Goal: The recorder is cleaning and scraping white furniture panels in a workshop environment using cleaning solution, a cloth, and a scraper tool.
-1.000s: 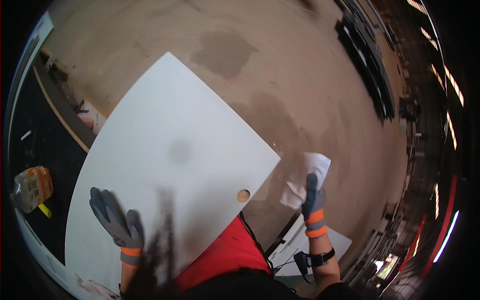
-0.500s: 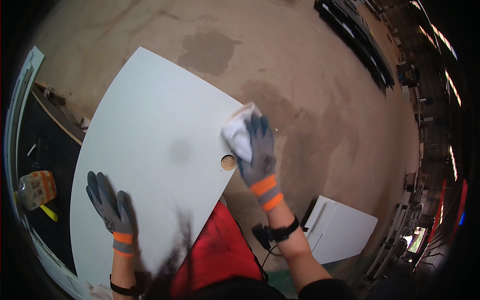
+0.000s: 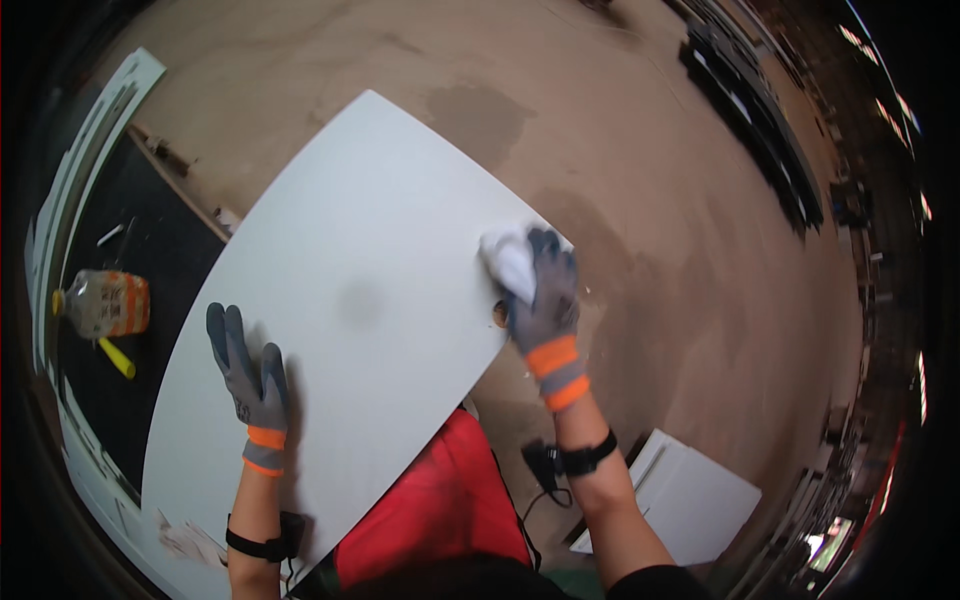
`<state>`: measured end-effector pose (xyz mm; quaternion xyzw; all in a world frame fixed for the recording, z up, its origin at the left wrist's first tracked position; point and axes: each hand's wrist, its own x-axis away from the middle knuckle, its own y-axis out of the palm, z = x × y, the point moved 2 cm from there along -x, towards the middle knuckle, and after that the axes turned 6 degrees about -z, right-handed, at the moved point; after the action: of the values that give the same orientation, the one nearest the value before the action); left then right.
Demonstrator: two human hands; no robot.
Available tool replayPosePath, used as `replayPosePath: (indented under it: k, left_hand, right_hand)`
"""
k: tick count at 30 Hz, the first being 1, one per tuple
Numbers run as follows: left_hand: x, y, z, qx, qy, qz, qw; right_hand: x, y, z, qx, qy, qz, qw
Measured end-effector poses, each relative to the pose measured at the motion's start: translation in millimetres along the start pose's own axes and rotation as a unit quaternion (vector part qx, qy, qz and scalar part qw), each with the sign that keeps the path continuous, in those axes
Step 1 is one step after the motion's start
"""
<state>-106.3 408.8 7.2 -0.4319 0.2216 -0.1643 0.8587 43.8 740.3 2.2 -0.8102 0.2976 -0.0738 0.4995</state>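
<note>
A large white panel (image 3: 370,200) lies in front of me, with a round hole (image 3: 500,314) near its right edge. My right hand (image 3: 545,290), in a grey glove with an orange-striped cuff, presses a white cloth (image 3: 510,262) on the panel beside that hole. The glove partly covers both the hole and the cloth. My left hand (image 3: 250,375), gloved the same way, lies on the left part of the panel with its fingers stretched out and nothing in them.
On a dark surface (image 3: 160,230) at the left lie a clear plastic bottle (image 3: 105,303) with an orange label and a yellow-handled tool (image 3: 117,358). Another white panel (image 3: 700,495) rests at the lower right. Long black pieces (image 3: 750,120) lie on the floor farther off.
My right hand has drawn the cloth inward from the panel's far right edge, toward the hole. The whole view has shifted. My left hand stays flat on the panel.
</note>
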Motion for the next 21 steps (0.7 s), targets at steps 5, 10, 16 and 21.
replayPosePath:
  k: [5,10,16,21]
  left_hand:
    - [36,-70,-73,-0.035,-0.076,0.135,0.987]
    - [11,-105,-184,-0.165,-0.167,0.264,0.936]
    - [-19,-153,-284,-0.237,-0.433,0.277,0.824]
    - [-16,-181,-327,-0.152,-0.562,0.078,0.809]
  right_hand:
    - [93,39,-135,-0.040,-0.208,-0.308,0.927]
    - [132,42,-167,-0.043,-0.353,-0.419,0.836]
    - [109,34,-194,-0.009,-0.346,-0.524,0.778]
    - [71,5,-222,-0.115,-0.404,-0.416,0.806]
